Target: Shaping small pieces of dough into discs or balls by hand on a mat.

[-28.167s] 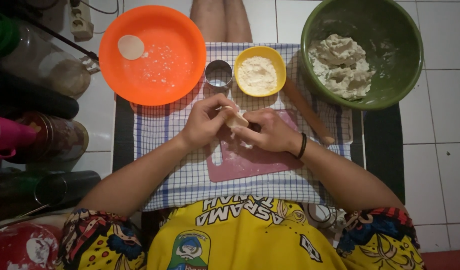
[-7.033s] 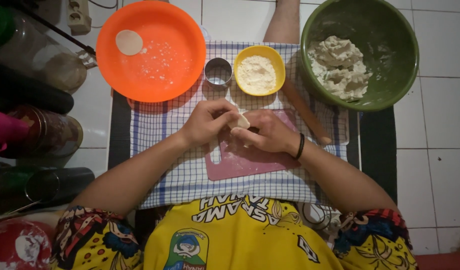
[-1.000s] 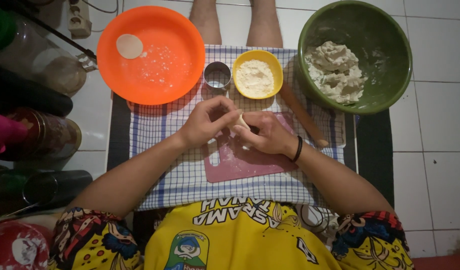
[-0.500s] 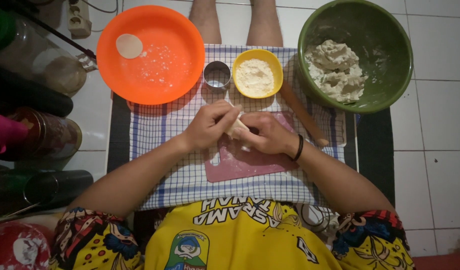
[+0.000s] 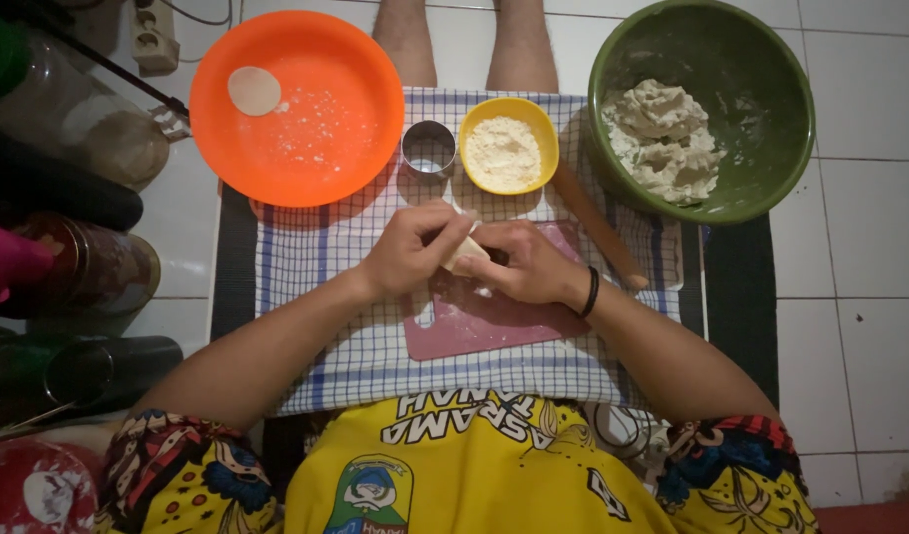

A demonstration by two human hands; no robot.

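Observation:
My left hand [image 5: 412, 249] and my right hand [image 5: 527, 264] meet over a pink cutting board [image 5: 474, 326] and pinch one small pale piece of dough [image 5: 464, 255] between their fingers. The board lies on a blue-checked cloth [image 5: 316, 297]. Just beyond my hands stand a metal ring cutter [image 5: 428, 148] and a small yellow bowl of flour [image 5: 508, 144]. A wooden rolling pin [image 5: 595, 225] lies slanted to the right of my right hand. My right wrist wears a black band.
An orange plate [image 5: 306, 104] with one flat dough disc [image 5: 254, 90] sits far left. A green bowl [image 5: 771, 89] holds a lump of dough [image 5: 664, 138] at far right. Jars and bottles [image 5: 69, 267] crowd the left. Another person's legs [image 5: 464, 44] show at the top.
Both hands have stayed over the pink board, their fingers shifting slightly around the dough piece. The plate, bowls, cutter and rolling pin have not moved.

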